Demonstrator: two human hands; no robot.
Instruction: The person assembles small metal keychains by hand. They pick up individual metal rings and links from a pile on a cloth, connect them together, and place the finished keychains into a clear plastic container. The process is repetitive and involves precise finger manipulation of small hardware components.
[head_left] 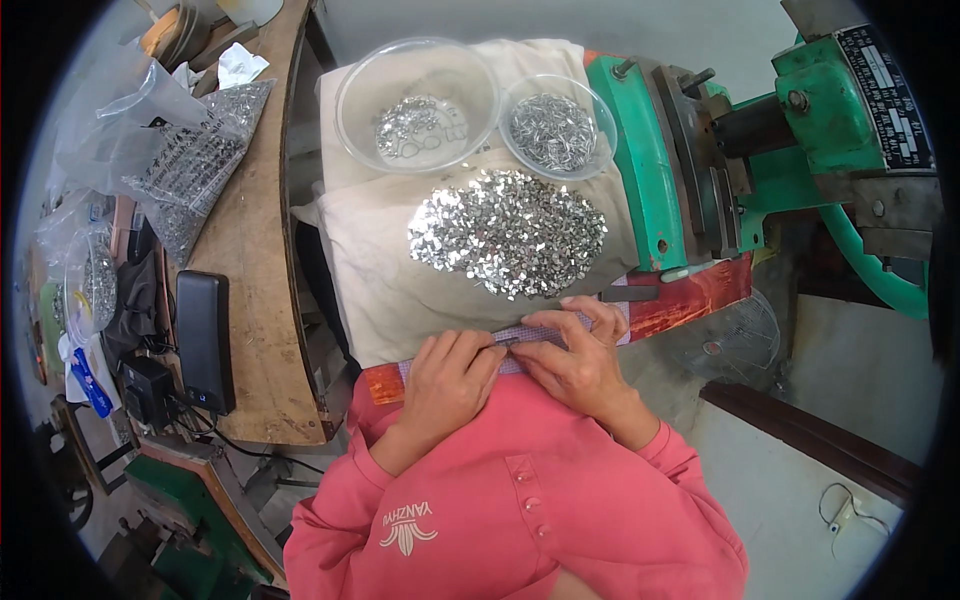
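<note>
My left hand (450, 378) and my right hand (582, 362) meet at the front edge of the cloth-covered work surface, close to my body. The fingers of both are closed, with the fingertips nearly touching around a small dark sliver, too small to name. Just beyond them, a heap of small shiny metal pieces (510, 235) lies on the pale cloth (370, 290). Behind the heap stand a large clear round tub (345, 125) with some metal pieces and rings, and a smaller clear bowl (612, 150) full of small metal parts. By my right fingers lies a dark flat bar (630, 294).
At the right, a green machine (630, 170) borders the cloth, with a fan (735, 340) below it. A wooden table (265, 330) on the left carries a black power bank (204, 340), a plastic bag of metal parts (200, 165) and cables. Green machinery (190, 515) stands lower left.
</note>
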